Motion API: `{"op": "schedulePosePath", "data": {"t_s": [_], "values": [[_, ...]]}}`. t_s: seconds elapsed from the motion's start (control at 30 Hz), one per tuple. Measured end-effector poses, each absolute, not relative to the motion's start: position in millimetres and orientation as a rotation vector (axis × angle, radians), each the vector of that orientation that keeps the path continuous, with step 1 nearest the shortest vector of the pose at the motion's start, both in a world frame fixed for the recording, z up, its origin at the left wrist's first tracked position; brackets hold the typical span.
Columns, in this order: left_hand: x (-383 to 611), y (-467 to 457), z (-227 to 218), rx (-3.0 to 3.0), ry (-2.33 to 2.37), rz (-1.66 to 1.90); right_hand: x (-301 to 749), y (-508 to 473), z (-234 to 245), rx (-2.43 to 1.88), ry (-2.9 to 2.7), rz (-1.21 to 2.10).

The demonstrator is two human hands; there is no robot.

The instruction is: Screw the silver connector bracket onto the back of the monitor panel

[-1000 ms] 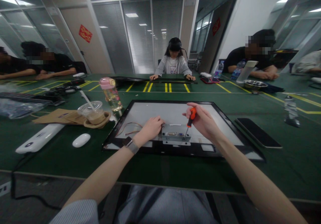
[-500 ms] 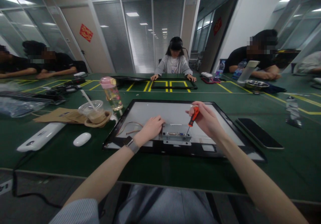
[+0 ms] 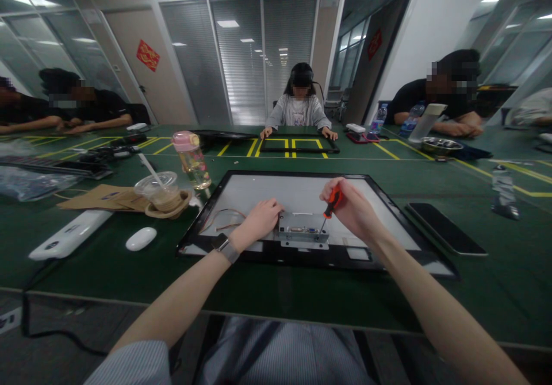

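A flat display panel (image 3: 276, 192) with a black frame lies on the table before me. Near its front edge stands a grey metal bracket (image 3: 297, 241) bearing a row of video ports. My left hand (image 3: 262, 219), a watch on its wrist, grips the bracket's left end with curled fingers; the fingertips are partly hidden. My right hand (image 3: 351, 204) is closed around the handle of a red and black screwdriver (image 3: 332, 204). The screwdriver slants down, its tip meeting the bracket's front face beside the blue port. Thin cables (image 3: 224, 218) lie on the panel to the left.
A black phone (image 3: 446, 228) lies right of the panel. Leftward are a white mouse-like case (image 3: 141, 239), a white power strip (image 3: 71, 235), a plastic cup (image 3: 157, 189) and a pink-lidded bottle (image 3: 192, 161). Across the table a person (image 3: 299, 106) holds a black frame (image 3: 299, 149).
My right hand has turned on the screwdriver handle, and its fingers have wrapped closer around it. The tip stays at the same spot. My left hand has not visibly moved.
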State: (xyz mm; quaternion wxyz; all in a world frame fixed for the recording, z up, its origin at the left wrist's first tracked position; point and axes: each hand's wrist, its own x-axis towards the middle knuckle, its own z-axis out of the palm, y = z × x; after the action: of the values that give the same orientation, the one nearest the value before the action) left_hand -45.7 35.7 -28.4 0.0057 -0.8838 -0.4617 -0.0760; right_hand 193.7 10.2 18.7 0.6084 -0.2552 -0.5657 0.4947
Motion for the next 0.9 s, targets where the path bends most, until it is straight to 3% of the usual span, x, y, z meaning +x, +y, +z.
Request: {"op": "schedulePosePath", "data": {"t_s": [0.37, 0.5, 0.7, 0.9], "values": [[-44.6, 37.1, -28.0, -2.758, -1.46, -0.211, 188.8, 10.4, 14.4, -0.522, -1.203, 1.202], [-44.9, 36.2, -27.6, -2.752, -1.452, -0.199, 197.1, 13.8, 11.6, -0.636, -1.352, 1.011], [-46.7, 37.4, -30.4, -2.768, -1.429, -0.229, 207.9, 15.5, 10.3, -0.773, -1.574, 0.457], [-47.2, 38.2, -31.9, -2.768, -1.417, -0.258, 212.9, 14.6, 17.1, -0.637, -1.559, 0.839]]}}
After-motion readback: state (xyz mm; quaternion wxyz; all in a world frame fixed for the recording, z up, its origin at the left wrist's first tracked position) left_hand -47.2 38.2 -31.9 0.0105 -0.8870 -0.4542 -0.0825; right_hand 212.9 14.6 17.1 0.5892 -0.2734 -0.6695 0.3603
